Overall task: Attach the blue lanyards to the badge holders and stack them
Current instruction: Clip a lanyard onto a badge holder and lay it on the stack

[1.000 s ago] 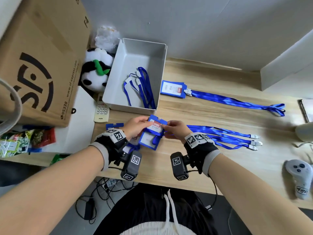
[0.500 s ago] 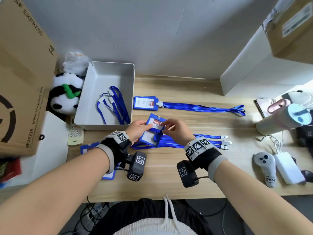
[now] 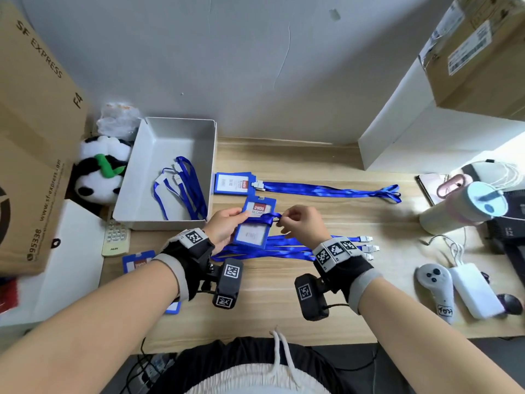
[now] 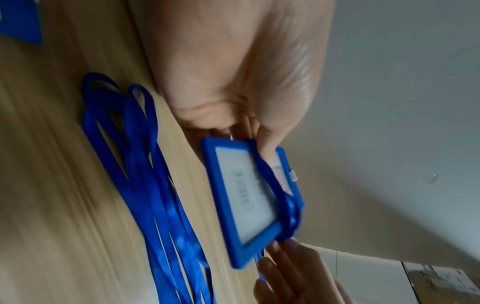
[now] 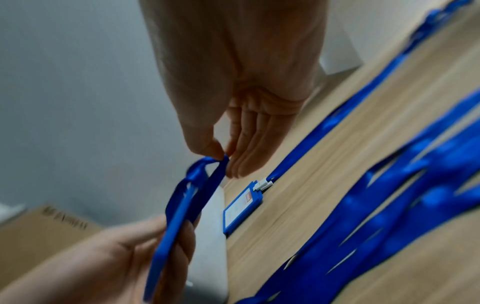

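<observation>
- At the far left a cardboard box (image 3: 37, 155) stood cut off by the frame edge, with a panda toy (image 3: 99, 172) tucked between it and a white tray (image 3: 159, 223); loose blue lanyards lay in the tray.
- A spare badge holder (image 3: 137, 261) lay flat on the bench (image 3: 270, 314) near the left wrist, partly hidden by the forearm.
- The left hand (image 3: 223, 228) gripped the held badge holder (image 3: 255, 223) by its left edge, thumb on the face and fingers behind; it was lifted off the bench, long axis running away from the person, clip end pointing toward the wall.
- A blue lanyard (image 3: 268, 218) crossed the holder's face; the right hand (image 3: 298, 223) pinched its loop between thumb and forefinger just beside the holder's right edge, the other fingers loosely straight.
- Compared with half a second before, the holder had turned from tilted to nearly square with the bench edge, and the strap now ran across its face.
- Beyond, a finished badge holder (image 3: 233, 183) lay flat with its long axis left to right, strap trailing right.
- More lanyards (image 3: 284, 247) lay under the hands, clips pointing right.
- Both wrist views were motion-blurred, so the print on the card could not be read.
</observation>
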